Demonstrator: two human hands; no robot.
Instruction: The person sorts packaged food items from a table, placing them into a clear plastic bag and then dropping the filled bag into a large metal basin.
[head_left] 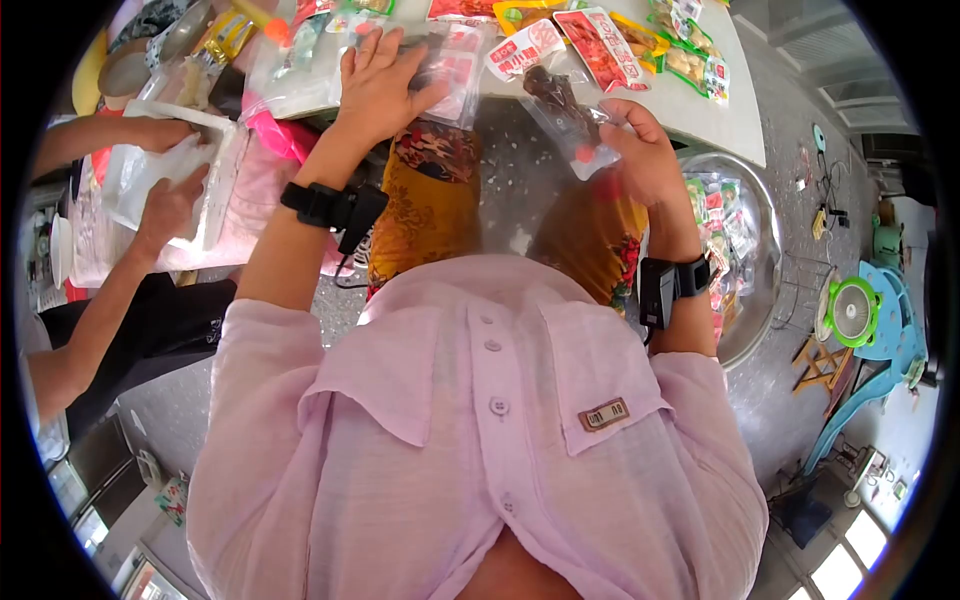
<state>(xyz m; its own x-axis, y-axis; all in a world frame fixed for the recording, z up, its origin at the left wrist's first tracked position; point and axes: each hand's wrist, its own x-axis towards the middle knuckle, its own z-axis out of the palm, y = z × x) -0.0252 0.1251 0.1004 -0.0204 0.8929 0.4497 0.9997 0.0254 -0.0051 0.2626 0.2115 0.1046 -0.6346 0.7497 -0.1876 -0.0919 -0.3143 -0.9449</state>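
My left hand point(372, 95) lies with its fingers spread at the table edge, close beside a stack of clear printed plastic bags point(455, 75). In my right hand point(645, 155) a clear plastic bag point(600, 155) is pinched by its edge between thumb and fingers. A dark brown piece of food point(553, 92) shows inside this bag, which hangs over the table's front edge. Just behind it lie a white and red printed packet point(525, 50) and a red packet point(603, 50).
At the left, a co-worker's hands point(170, 200) work at a white foam box point(215, 190) with a plastic liner. A metal basin point(770, 260) full of packets stands low on my right. Green snack packets point(697, 65) lie on the white table point(735, 120). A green fan point(852, 311) stands farther right.
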